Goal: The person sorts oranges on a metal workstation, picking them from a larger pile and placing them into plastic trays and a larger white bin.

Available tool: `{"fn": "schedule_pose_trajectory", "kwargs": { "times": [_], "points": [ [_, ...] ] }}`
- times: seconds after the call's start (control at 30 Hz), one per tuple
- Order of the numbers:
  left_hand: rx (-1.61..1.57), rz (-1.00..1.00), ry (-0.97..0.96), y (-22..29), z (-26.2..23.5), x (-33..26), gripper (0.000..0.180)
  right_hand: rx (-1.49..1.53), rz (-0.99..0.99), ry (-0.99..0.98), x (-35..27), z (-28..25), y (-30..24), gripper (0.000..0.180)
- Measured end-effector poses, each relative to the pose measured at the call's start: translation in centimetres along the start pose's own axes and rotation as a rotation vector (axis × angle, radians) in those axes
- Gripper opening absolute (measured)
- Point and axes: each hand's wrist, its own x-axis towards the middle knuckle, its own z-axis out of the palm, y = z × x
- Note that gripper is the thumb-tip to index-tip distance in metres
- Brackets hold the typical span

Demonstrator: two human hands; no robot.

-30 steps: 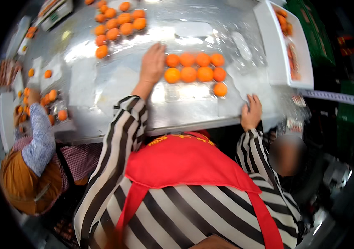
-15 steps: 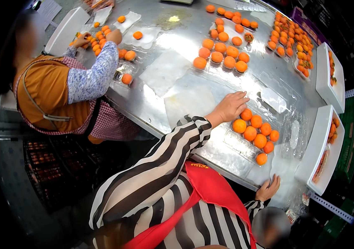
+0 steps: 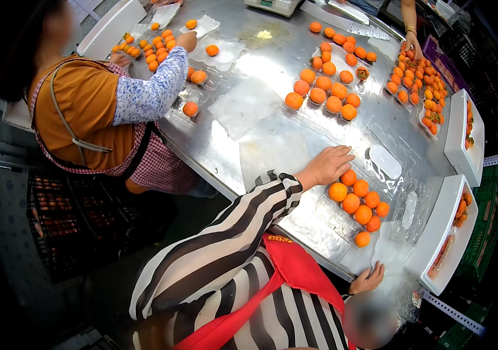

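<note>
My left hand rests palm down at the far-left end of a clear plastic tray, its fingers stretched out beside the fruit. Round orange fruit that look like persimmons sit in that tray in rows, with some bare space on its near-left side. Whether my fingertips touch the tray or the table, I cannot tell. Lower right, my right hand lies at the table edge by a thin white sheet, fingers spread and holding nothing visible. Another clear plastic tray or lid lies right of the fruit.
More fruit stands in clear trays farther back. White bins line the right edge. At left, a co-worker handles fruit; another person's hand reaches to fruit at back right. A scale stands at the back.
The view has shifted, so most of the table appears lower. A person's hand has come in at back right, over the fruit. My hands stay in about the same places on the table.
</note>
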Motion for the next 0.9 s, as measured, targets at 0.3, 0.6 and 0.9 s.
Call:
{"fn": "schedule_pose_trajectory", "kwargs": {
  "times": [0.3, 0.6, 0.9],
  "points": [
    [0.138, 0.187, 0.044, -1.3, 0.3, 0.3, 0.034, 0.080, 0.062, -0.030, 0.9, 0.2, -0.1, 0.044],
    [0.068, 0.107, -0.065, -1.2, 0.2, 1.2, 0.037, 0.042, 0.093, 0.091, 0.5, -0.2, -1.2, 0.041],
    [-0.044, 0.150, -0.206, -7.1, 5.1, 3.1, 0.044, 0.148, 0.177, 0.062, 0.2, 1.8, -0.4, 0.045]
  ]
}}
